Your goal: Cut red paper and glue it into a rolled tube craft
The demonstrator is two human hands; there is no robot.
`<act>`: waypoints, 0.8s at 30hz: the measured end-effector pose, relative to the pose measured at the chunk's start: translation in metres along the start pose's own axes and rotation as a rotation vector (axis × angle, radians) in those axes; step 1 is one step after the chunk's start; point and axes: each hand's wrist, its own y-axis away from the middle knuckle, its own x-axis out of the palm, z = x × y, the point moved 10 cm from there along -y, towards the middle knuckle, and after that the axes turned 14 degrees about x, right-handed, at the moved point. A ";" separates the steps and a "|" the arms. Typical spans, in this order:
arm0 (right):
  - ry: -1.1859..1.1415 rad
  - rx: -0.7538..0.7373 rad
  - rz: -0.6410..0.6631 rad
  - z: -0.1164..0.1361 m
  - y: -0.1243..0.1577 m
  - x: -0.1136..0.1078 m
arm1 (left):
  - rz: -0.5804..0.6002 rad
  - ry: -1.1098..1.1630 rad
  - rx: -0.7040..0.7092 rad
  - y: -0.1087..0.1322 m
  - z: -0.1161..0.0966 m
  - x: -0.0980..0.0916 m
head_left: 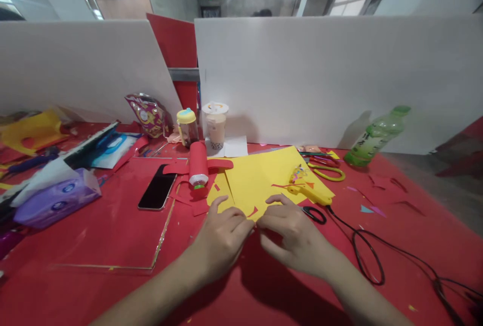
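Observation:
My left hand and my right hand meet over the near edge of a yellow sheet of paper. Their fingertips are pinched close together; whatever lies between them is too small or hidden to name. A small red paper scrap rests on the sheet just beyond the fingers. Past my left hand lies a small bottle wrapped in red paper, with flat red strips sticking out on both sides like wings. A yellow glue gun lies beyond my right hand, near black-handled scissors.
A phone and a purple tissue pack lie left. A lidded drink cup and a yellow-capped jar stand behind. Right are yellow-handled scissors, a tilted green bottle, a looping black cable and paper scraps.

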 end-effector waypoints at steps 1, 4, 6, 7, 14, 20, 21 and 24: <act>-0.002 -0.005 -0.026 0.002 0.000 -0.001 | -0.011 -0.004 -0.013 0.001 0.000 -0.001; 0.004 0.035 -0.029 -0.001 -0.001 0.002 | 0.005 -0.053 -0.053 0.002 0.004 -0.001; 0.014 0.086 0.016 -0.009 -0.003 0.007 | 0.038 -0.065 -0.084 0.004 0.011 0.001; 0.020 0.112 0.038 -0.014 -0.004 0.009 | 0.062 -0.051 -0.101 0.004 0.015 0.003; 0.082 0.228 0.056 -0.042 -0.010 0.001 | 0.202 0.071 -0.266 0.015 0.048 0.014; 0.043 0.386 0.036 -0.061 -0.012 -0.019 | 0.091 0.105 -0.509 0.027 0.077 -0.003; 0.028 0.409 0.070 -0.062 -0.012 -0.017 | 0.080 0.123 -0.554 0.030 0.080 -0.003; 0.002 0.477 0.212 -0.066 -0.008 -0.002 | 0.084 0.145 -0.666 0.038 0.086 0.001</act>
